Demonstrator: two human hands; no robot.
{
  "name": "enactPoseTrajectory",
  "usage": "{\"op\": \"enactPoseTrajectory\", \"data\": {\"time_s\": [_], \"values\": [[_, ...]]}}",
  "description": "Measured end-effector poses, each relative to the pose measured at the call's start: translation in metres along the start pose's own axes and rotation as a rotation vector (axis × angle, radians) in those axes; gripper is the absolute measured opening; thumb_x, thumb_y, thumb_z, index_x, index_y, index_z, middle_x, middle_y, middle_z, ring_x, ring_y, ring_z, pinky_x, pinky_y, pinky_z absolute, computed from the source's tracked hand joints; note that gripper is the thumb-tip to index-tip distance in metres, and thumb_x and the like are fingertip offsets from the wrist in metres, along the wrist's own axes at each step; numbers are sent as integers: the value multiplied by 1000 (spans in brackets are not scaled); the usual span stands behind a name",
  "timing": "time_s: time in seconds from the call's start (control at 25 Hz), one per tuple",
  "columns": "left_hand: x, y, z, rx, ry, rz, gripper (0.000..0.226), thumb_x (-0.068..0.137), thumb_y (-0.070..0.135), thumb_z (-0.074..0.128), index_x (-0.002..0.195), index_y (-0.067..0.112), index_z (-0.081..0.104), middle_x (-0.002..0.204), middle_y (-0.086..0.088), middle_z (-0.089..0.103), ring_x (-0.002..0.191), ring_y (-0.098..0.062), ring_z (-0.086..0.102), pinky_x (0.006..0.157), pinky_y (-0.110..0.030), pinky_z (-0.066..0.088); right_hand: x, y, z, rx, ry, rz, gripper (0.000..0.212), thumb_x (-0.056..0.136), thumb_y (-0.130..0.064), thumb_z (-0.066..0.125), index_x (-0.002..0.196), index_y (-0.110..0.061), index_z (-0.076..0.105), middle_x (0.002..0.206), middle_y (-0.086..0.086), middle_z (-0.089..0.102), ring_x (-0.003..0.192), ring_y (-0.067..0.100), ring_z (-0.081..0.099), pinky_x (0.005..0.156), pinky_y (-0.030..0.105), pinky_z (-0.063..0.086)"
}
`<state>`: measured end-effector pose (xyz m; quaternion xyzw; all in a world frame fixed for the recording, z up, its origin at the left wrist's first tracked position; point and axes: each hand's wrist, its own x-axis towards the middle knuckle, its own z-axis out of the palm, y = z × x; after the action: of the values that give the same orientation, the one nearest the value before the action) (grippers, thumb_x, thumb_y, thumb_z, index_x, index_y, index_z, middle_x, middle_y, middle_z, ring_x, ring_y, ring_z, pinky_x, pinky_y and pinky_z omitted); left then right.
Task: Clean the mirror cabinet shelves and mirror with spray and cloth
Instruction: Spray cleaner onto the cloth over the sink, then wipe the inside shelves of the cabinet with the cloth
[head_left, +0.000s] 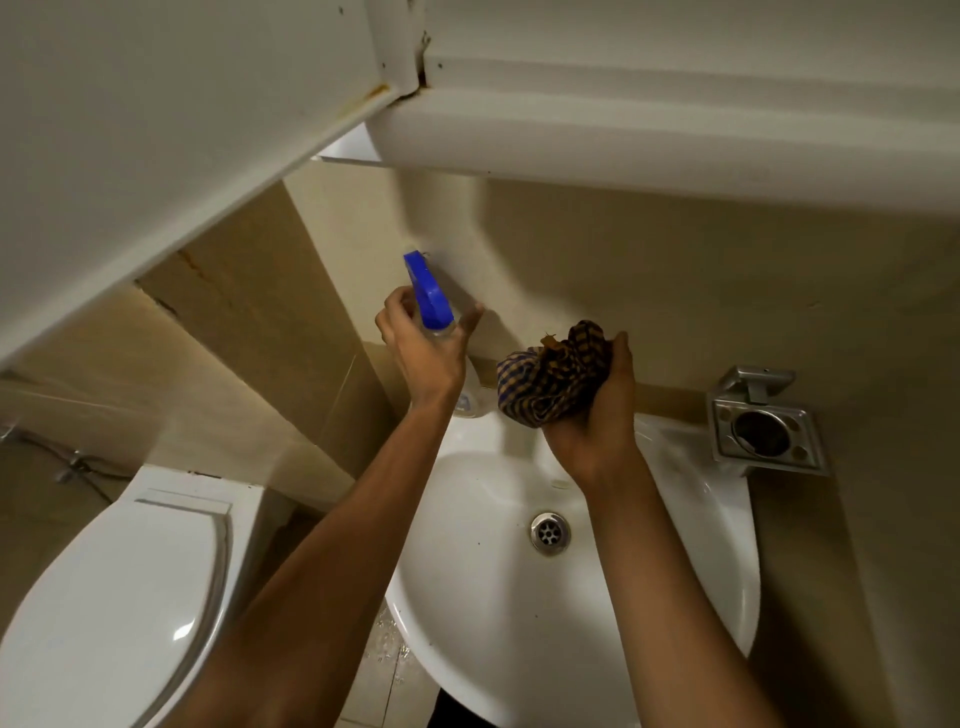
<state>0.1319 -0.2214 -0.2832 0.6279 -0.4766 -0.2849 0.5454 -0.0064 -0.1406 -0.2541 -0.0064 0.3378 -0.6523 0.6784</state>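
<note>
the left hand grips the clear spray bottle with the blue trigger head by its neck, nozzle pointing up towards the white mirror cabinet overhead. its white door stands swung out on the left. the right hand clutches a bunched blue-and-tan checked cloth, just beside the bottle. both hands are raised over the white ceramic basin. a metal wall holder is mounted to the right, and a white toilet with its lid down is on the left.
</note>
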Motion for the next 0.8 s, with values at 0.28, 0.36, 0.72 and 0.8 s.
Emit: {"op": "enactPoseTrajectory", "data": {"time_s": [0.28,0.36,0.72,0.8], "values": [[-56,23,-20,181,116,44,74,76,40,78,134,12,41,134,-9,36,125,-25,38,109,-48,28,-67,-4,-11,109,-60,-35,39,100,-37,39,119,-10,60,105,14,67,97,26,64,98,40,47],[-83,43,-29,143,153,103,63,79,30,76,131,11,46,131,-9,39,123,-25,41,106,-49,32,-94,-6,-9,77,-59,-71,47,100,-39,45,137,-11,53,121,16,64,109,28,62,101,43,48],[-152,230,-100,64,59,795,46,83,16,67,127,14,53,138,-2,35,129,-12,32,102,-28,26,-225,-79,61,-40,-279,-446,63,91,-53,57,146,-25,41,136,16,59,118,37,61,90,52,53],[-142,287,-117,130,95,901,48,83,22,66,129,15,52,140,-6,34,129,-18,34,100,-29,25,-252,-105,100,-9,-330,-554,58,95,-48,51,143,-17,42,131,22,61,109,36,64,92,53,53]]}}
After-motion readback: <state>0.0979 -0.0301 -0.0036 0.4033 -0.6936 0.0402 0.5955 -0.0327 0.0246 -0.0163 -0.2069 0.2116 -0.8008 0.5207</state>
